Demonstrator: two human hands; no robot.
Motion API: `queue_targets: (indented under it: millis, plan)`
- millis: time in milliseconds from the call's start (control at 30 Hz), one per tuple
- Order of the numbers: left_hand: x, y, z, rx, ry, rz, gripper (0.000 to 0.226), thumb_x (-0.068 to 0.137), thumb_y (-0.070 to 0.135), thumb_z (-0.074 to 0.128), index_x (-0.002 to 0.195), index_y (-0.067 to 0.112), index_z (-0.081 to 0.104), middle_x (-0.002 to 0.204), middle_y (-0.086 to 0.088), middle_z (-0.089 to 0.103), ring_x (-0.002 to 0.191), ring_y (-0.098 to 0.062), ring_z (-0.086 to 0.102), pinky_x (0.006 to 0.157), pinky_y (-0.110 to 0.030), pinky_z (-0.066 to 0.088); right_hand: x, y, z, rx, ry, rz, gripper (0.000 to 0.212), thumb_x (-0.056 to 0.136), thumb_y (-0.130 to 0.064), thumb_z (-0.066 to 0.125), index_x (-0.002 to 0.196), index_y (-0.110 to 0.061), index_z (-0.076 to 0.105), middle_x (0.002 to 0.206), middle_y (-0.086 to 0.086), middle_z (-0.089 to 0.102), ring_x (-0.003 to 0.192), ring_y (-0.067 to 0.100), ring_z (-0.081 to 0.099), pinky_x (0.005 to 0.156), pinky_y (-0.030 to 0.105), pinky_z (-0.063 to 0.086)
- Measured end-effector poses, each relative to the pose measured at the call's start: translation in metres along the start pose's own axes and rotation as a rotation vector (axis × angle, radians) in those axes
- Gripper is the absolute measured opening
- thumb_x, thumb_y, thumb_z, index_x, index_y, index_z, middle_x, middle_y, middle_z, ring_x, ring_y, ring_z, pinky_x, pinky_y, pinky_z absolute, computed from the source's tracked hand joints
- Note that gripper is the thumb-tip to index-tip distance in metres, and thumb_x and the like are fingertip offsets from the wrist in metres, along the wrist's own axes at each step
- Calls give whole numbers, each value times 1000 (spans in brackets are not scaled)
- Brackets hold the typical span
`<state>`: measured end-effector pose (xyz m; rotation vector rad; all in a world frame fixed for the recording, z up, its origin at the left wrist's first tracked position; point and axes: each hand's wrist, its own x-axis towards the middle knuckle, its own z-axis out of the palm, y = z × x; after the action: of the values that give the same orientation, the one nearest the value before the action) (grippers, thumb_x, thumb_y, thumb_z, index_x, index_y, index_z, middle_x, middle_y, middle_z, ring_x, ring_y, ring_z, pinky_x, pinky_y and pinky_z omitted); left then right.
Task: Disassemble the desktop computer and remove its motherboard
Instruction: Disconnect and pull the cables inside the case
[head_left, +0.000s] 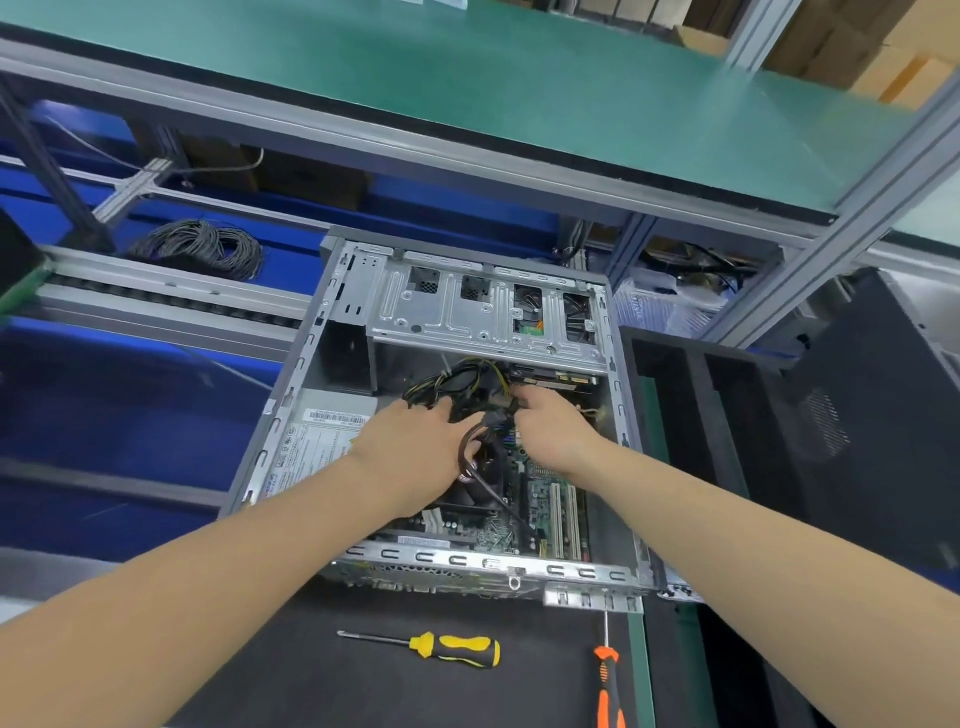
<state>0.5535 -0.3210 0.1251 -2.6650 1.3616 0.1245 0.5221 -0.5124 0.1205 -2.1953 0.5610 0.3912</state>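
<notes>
The fingertips of the left hand (410, 441) and the right hand (550, 426) are buried in the tangled bundle of black and yellow cables (457, 382), so what either one grips cannot be told. Both hands also cover the middle of the green motherboard (540, 493). The print on the white label (311, 441) is too small to read, and the orange-handled screwdriver (608, 680) at the near right is cut off by the bottom edge.
</notes>
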Motion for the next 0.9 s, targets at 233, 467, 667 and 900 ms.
queue_targets:
  millis: [233, 467, 667, 900]
  plan:
    - [16, 1, 7, -69, 7, -77, 60, 106, 41, 32, 156, 10, 20, 160, -13, 34, 133, -33, 40, 108, -45, 31, 32, -2, 21, -250, 228, 79, 29, 104, -17, 48, 76, -9, 50, 90, 11, 59, 92, 28, 56, 72, 31, 42]
    - [54, -2, 0, -85, 30, 60, 75, 89, 72, 43, 132, 12, 55, 131, -9, 56, 123, -29, 50, 105, -42, 34, 50, 0, 17, -496, 105, 154, 35, 105, -21, 41, 105, 0, 69, 118, 17, 71, 107, 30, 65, 72, 27, 44]
    - [69, 2, 3, -160, -66, 19, 72, 88, 70, 44, 129, 12, 56, 126, -10, 62, 116, -29, 58, 104, -42, 35, 57, 3, 17, -654, 111, 61, 31, 107, -9, 38, 102, -5, 69, 116, 12, 72, 108, 30, 67, 71, 29, 42]
    - [69, 7, 8, -143, -41, -1, 74, 86, 72, 42, 125, 12, 62, 123, -11, 57, 109, -30, 58, 104, -43, 35, 66, 9, 13, -699, 70, 115, 33, 108, -12, 38, 119, -4, 68, 125, 14, 68, 115, 31, 64, 80, 31, 49]
